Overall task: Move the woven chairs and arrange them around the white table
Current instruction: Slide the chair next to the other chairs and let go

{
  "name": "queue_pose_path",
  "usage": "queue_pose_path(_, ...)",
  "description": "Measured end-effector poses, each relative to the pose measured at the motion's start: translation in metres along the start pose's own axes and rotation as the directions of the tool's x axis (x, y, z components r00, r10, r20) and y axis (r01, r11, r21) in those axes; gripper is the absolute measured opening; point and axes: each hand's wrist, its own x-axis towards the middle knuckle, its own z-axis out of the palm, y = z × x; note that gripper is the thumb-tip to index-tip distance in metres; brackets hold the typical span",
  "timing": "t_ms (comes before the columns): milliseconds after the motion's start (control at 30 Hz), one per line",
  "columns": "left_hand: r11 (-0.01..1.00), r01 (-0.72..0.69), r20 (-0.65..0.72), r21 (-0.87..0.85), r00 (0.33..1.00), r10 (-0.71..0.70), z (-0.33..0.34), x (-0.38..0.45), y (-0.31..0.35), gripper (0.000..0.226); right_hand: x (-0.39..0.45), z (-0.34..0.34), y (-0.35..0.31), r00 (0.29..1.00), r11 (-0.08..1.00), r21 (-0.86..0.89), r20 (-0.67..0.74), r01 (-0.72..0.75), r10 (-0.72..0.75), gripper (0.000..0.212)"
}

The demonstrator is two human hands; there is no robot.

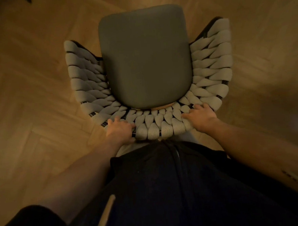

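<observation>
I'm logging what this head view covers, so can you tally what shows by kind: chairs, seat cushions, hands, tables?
Woven chairs: 1, the woven chair
Grey seat cushions: 1, the seat cushion
Hands: 2, the left hand and the right hand, both gripping the chair's back rim
White tables: 0 in view
Total: 4

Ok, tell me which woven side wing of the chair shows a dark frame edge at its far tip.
Both show some, but the right wing most plainly: a dark frame strip runs along its upper edge.
</observation>
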Motion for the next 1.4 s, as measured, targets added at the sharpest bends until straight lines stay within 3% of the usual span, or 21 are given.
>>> queue_pose_path(233,0.976,0.101,0.054,-0.194,0.994,-0.092,0.031,-0.009,0.021,0.06,0.013,-0.007,0.01,0.996,0.984,-0.153,-0.003,0.093,-0.094,0.054)
queue_pose_path(367,0.953,0.15,-0.017,-0.262,0.987,-0.16,0.046,-0.018,0.035,0.059,0.014,0.001,0.015,0.986,0.971,-0.194,-0.057,0.142,-0.155,0.055)
queue_pose_path(467,0.903,0.209,-0.065,-0.376,0.966,-0.25,0.051,-0.026,0.039,0.062,0.012,0.004,0.025,0.977,0.982,-0.066,-0.112,0.176,-0.183,0.058)
queue_pose_path(533,0.796,0.24,-0.114,-0.556,0.926,-0.359,0.054,-0.032,0.042,0.068,0.003,0.011,0.034,0.958,0.966,0.157,-0.234,0.206,-0.166,0.068)
queue_pose_path(567,0.682,0.236,-0.152,-0.692,0.876,-0.458,0.055,-0.035,0.045,0.069,-0.005,0.014,0.037,0.928,0.927,0.297,-0.354,0.229,-0.116,0.074)
queue_pose_path(633,0.305,0.167,-0.115,-0.938,0.679,-0.725,0.059,-0.042,0.053,0.068,-0.022,0.023,0.04,0.825,0.781,0.579,-0.543,0.235,0.155,0.08)
queue_pose_path(667,0.07,0.107,0.003,-0.992,0.567,-0.824,0.063,-0.043,0.056,0.069,-0.029,0.026,0.04,0.787,0.635,0.746,-0.508,0.199,0.351,0.083)
queue_pose_path(700,-0.169,0.036,0.164,-0.985,0.503,-0.848,0.067,-0.042,0.059,0.071,-0.029,0.031,0.041,0.779,0.405,0.904,-0.349,0.134,0.52,0.088)
queue_pose_path(733,-0.402,-0.054,0.321,-0.914,0.508,-0.799,0.071,-0.041,0.061,0.073,-0.028,0.033,0.042,0.793,0.127,0.99,-0.121,0.056,0.597,0.091)
queue_pose_path(767,-0.605,-0.151,0.431,-0.782,0.571,-0.699,0.075,-0.037,0.062,0.075,-0.022,0.033,0.041,0.821,-0.143,0.989,0.111,-0.036,0.56,0.093)
queue_pose_path(800,-0.754,-0.198,0.486,-0.626,0.657,-0.576,0.077,-0.034,0.061,0.071,-0.016,0.031,0.039,0.857,-0.354,0.929,0.268,-0.108,0.44,0.089)
queue_pose_path(833,-0.84,-0.203,0.495,-0.504,0.729,-0.473,0.078,-0.031,0.06,0.065,-0.009,0.031,0.037,0.89,-0.481,0.859,0.348,-0.176,0.296,0.079)
queue_pose_path(867,-0.879,-0.195,0.492,-0.436,0.766,-0.414,0.079,-0.028,0.058,0.059,-0.001,0.031,0.035,0.912,-0.551,0.806,0.367,-0.216,0.181,0.064)
queue_pose_path(933,-0.896,-0.193,0.514,-0.401,0.762,-0.394,0.078,-0.019,0.054,0.056,0.016,0.035,0.03,0.906,-0.567,0.791,0.386,-0.23,0.171,0.044)
queue_pose_path(1033,-0.883,-0.177,0.56,-0.435,0.715,-0.419,0.075,-0.013,0.051,0.055,0.039,0.052,0.03,0.869,-0.532,0.822,0.403,-0.205,0.287,0.059)
queue_pose_path(1133,-0.888,-0.199,0.562,-0.415,0.711,-0.422,0.068,-0.009,0.047,0.046,0.05,0.05,0.033,0.867,-0.525,0.828,0.397,-0.196,0.303,0.078)
queue_pose_path(1233,-0.88,-0.228,0.539,-0.416,0.718,-0.441,0.052,-0.003,0.03,0.046,0.04,-0.001,0.029,0.84,-0.481,0.866,0.36,-0.137,0.407,0.055)
queue_pose_path(1400,-0.868,-0.238,0.515,-0.437,0.725,-0.458,0.014,0.015,-0.018,0.044,0.074,-0.061,0.036,0.836,-0.464,0.881,0.318,-0.087,0.448,0.05)
